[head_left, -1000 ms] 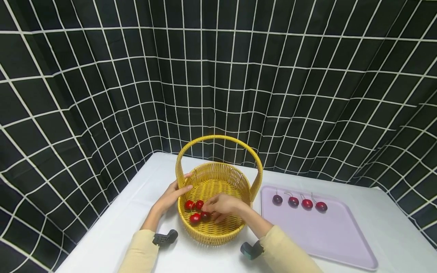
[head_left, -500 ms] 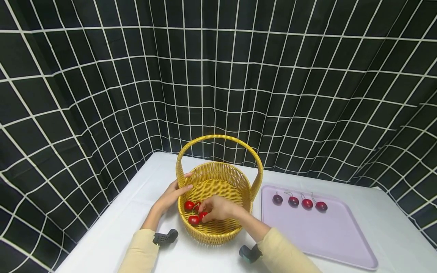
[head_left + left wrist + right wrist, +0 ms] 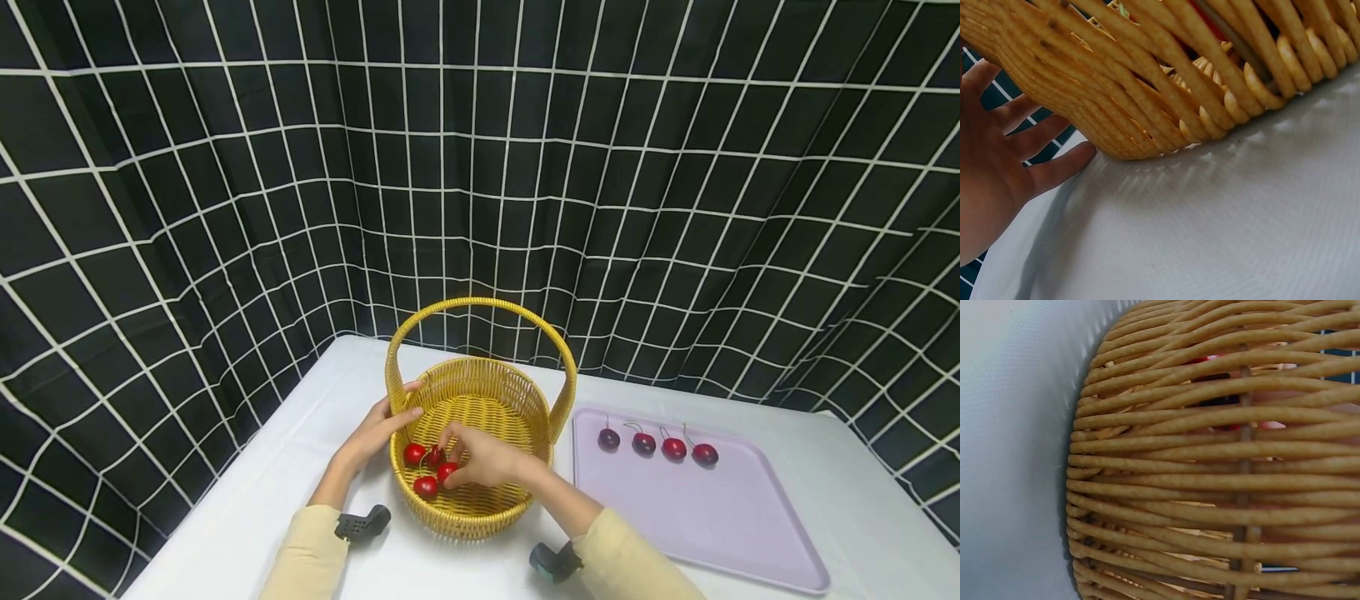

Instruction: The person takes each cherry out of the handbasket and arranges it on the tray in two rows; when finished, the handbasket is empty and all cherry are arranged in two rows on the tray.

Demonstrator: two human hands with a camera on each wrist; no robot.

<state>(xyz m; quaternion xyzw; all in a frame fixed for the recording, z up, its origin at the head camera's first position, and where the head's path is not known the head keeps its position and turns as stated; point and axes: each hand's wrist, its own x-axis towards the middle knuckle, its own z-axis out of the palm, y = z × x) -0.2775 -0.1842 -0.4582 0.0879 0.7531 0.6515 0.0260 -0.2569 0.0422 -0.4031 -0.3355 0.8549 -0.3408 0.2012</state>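
Observation:
A yellow wicker basket (image 3: 472,527) with a tall arched handle stands on the white table. Several red cherries (image 3: 425,487) with stems lie together on its left side inside. My left hand (image 3: 375,433) holds the left rim by the handle's foot, thumb over the edge; in the left wrist view its fingers spread along the outer wall. Inside the basket is my right hand (image 3: 483,458), thumb and index finger parted around one cherry (image 3: 447,472), thumb close to it. Woven strands mostly hide this hand in the right wrist view.
To the right lies a lilac tray (image 3: 712,525). Along its far side sits a row of several dark red cherries (image 3: 674,449), stems pointing away. A black curtain (image 3: 480,167) with a white grid hangs behind the table and at both sides.
The right hand moved slightly left over the cherries, closed in on one, then its index finger lifted away. That cherry turned from a dark to a red side. The left hand stays put.

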